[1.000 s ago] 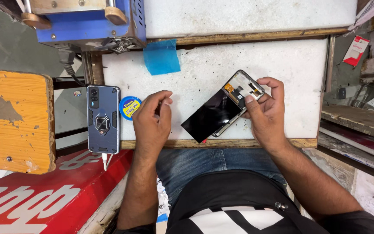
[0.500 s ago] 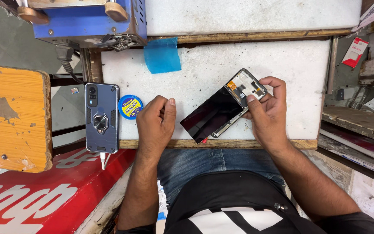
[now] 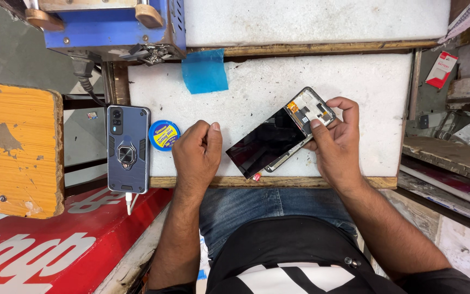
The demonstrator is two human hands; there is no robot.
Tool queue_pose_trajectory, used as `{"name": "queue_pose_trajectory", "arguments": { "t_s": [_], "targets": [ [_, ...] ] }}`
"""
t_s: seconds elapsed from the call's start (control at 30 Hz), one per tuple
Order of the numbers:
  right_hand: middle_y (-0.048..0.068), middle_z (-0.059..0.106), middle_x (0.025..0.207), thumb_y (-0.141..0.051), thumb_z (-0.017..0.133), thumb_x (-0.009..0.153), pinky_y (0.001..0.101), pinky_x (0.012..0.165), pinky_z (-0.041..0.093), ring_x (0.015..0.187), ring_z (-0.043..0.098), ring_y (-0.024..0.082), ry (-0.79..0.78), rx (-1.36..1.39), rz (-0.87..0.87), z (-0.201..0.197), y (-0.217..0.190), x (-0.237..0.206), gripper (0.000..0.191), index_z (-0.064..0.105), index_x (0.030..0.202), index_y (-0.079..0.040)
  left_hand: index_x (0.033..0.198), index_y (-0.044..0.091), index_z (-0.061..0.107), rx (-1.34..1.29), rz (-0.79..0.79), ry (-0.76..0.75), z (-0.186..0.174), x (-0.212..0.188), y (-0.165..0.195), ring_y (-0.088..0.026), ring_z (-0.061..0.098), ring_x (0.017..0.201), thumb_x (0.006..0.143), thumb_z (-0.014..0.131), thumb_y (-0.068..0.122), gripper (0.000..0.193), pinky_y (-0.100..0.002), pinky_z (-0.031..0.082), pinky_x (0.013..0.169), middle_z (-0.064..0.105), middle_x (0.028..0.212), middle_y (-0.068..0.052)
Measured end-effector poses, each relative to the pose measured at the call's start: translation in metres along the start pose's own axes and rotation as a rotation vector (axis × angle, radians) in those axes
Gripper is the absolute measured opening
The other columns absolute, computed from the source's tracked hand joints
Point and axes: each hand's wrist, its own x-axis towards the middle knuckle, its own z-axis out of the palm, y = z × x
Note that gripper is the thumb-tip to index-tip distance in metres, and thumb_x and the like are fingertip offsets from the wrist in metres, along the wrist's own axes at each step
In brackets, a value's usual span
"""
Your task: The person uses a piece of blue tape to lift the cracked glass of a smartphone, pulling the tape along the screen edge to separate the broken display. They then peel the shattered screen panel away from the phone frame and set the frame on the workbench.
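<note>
Opened phone gripped at far-right end, dark screen panel slanting down toward near-left.

On the left, lay a blue-cased phone (image 3: 128,148) back-up beside a small round blue tin (image 3: 164,134), both parked clear of the work. Left hand (image 3: 198,151) rested on the white worktop (image 3: 257,81), fingers curled loosely into a near-fist, holding nothing, apart from the panel's near corner. Further right, lay the disassembled phone (image 3: 284,133) on the worktop, long axis diagonal, exposed-board end pointing far-right, dark glass end near-left, probably angled so for easy reach. Right hand (image 3: 335,144) pinched that far end, thumb on top, fingers wrapped behind, likely steadying it.
</note>
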Motion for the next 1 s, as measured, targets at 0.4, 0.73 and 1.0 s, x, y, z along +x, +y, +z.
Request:
{"name": "queue_pose_trajectory", "arguments": {
  "t_s": [0.4, 0.73, 1.0],
  "targets": [
    [0.016, 0.070, 0.116, -0.005, 0.052, 0.110, 0.0374, 0.085, 0.067, 0.103, 0.073, 0.019, -0.002, 0.040, 0.021, 0.004, -0.002, -0.001, 0.038, 0.029, 0.139, -0.012, 0.073, 0.005, 0.050, -0.009, 0.066, 0.084, 0.001, -0.003, 0.000, -0.013, 0.044, 0.051, 0.105, 0.065, 0.016, 0.037, -0.033, 0.034, 0.047, 0.048, 0.060, -0.005],
    [0.014, 0.066, 0.132, 0.000, 0.050, 0.104, 0.0390, 0.108, 0.055, 0.121, 0.062, 0.022, 0.100, -0.044, 0.119, -0.004, -0.022, -0.002, 0.039, 0.046, 0.143, 0.001, 0.108, 0.005, 0.066, 0.146, 0.227, 0.063, -0.002, -0.001, 0.015, -0.025, 0.071, 0.094, 0.094, 0.074, 0.022, 0.023, -0.037, 0.057, 0.075, 0.072, 0.104, -0.011],
    [0.022, 0.064, 0.137, -0.001, 0.053, 0.106, 0.0433, 0.118, 0.054, 0.135, 0.062, 0.030, -0.006, -0.660, -0.368, -0.009, -0.072, -0.044, 0.034, 0.054, 0.139, 0.003, 0.111, 0.004, 0.069, 0.221, 0.332, 0.021, 0.002, 0.003, 0.021, -0.031, 0.068, 0.107, 0.095, 0.074, 0.025, 0.027, -0.042, 0.057, 0.087, 0.073, 0.110, -0.013]
  ]
}}
